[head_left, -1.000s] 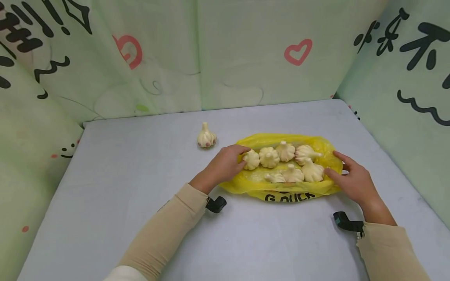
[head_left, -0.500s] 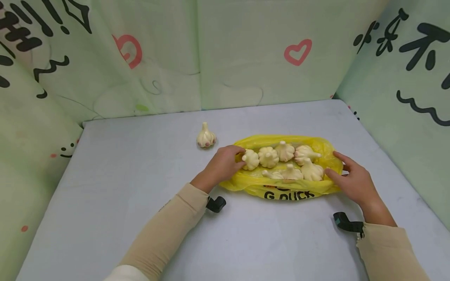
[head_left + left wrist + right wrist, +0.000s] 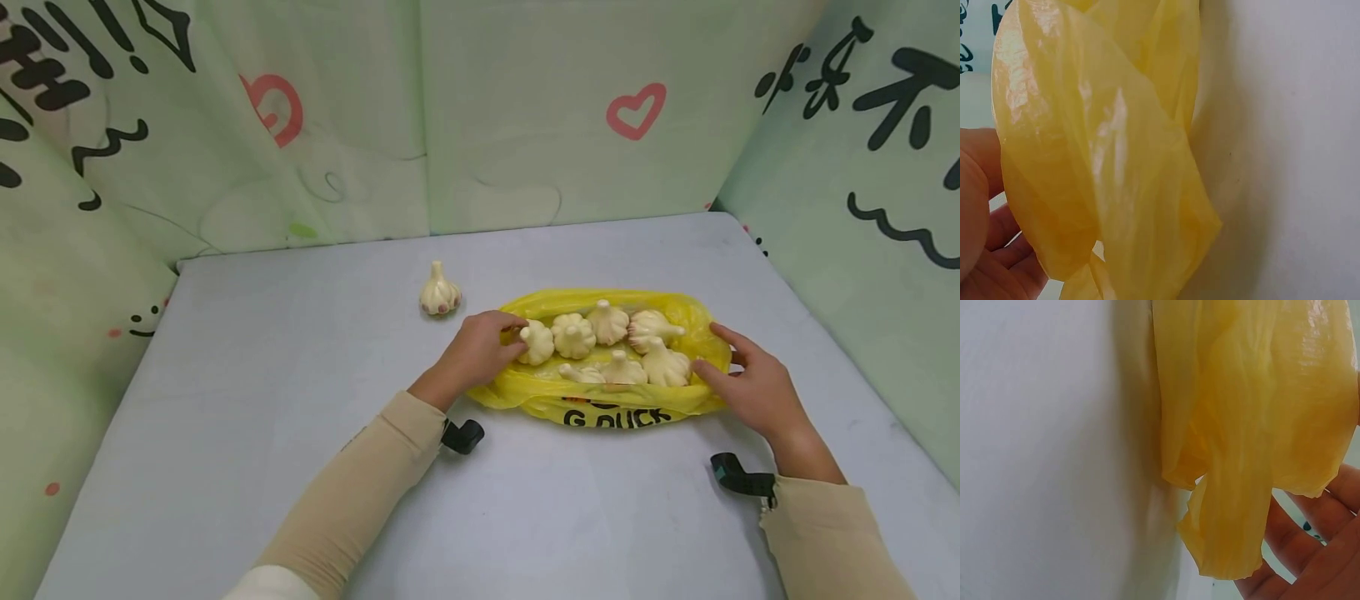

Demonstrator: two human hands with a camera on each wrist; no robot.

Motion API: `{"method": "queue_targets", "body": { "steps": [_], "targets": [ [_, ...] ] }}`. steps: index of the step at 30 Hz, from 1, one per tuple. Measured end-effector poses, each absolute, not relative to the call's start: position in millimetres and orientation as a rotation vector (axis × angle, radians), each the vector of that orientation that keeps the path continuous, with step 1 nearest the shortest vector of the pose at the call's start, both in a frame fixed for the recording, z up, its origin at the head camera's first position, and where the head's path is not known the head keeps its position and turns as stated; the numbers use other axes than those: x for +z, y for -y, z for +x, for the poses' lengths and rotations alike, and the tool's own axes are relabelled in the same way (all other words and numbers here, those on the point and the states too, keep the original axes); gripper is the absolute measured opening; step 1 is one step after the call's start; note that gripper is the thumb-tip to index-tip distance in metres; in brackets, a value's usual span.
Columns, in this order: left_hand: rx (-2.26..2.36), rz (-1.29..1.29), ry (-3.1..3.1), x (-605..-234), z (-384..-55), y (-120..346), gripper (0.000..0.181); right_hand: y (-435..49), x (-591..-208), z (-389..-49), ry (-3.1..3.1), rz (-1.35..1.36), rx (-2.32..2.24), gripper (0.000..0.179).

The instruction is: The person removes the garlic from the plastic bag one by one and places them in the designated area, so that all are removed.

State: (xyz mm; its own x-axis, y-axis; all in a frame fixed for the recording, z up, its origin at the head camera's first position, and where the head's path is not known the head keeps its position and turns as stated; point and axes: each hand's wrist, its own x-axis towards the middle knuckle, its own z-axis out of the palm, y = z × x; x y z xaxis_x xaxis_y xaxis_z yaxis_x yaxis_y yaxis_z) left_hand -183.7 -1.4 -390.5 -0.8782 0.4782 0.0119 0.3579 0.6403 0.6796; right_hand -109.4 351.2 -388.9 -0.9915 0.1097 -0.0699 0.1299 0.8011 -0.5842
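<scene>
A yellow plastic bag [image 3: 600, 403] with black lettering lies on the table, its mouth spread wide. Several garlic bulbs [image 3: 573, 336] sit inside in two rough rows. My left hand [image 3: 480, 346] pinches the left end of the bag's rim, close to the leftmost bulb [image 3: 536, 342]. At the opposite end my right hand [image 3: 761, 387] grips the rim between thumb and fingers. Both wrist views show crumpled yellow film hanging by the hands, with the bulbs hidden there. One more garlic bulb [image 3: 439, 292] stands upright on the table, behind the bag's left end.
The white table [image 3: 247, 400] is bounded by printed green curtains [image 3: 510, 108] at the back and both sides. A small black camera is strapped to each wrist, the left one [image 3: 462, 436] close to the bag's front.
The left hand has shifted very slightly left with the bag's edge. The bag's front side has risen a little, covering more of the front bulbs. The right hand stays put.
</scene>
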Motion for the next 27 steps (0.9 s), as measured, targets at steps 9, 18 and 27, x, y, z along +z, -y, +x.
{"method": "queue_targets", "body": {
  "steps": [9,18,27],
  "targets": [
    [1.199,0.605,-2.684,-389.8,-184.0,2.8,0.034,-349.2,-385.8,-111.0,-2.953,0.202,-0.959,0.073],
    [1.438,0.436,-2.467,-381.7,-187.2,10.1,0.034,-349.0,-385.9,-110.5,-2.953,0.206,-0.953,0.073],
    [1.511,0.456,-2.424,-366.8,-182.6,14.5,0.031,-348.3,-385.6,-108.9,-2.936,0.216,-0.952,0.074]
  ]
}}
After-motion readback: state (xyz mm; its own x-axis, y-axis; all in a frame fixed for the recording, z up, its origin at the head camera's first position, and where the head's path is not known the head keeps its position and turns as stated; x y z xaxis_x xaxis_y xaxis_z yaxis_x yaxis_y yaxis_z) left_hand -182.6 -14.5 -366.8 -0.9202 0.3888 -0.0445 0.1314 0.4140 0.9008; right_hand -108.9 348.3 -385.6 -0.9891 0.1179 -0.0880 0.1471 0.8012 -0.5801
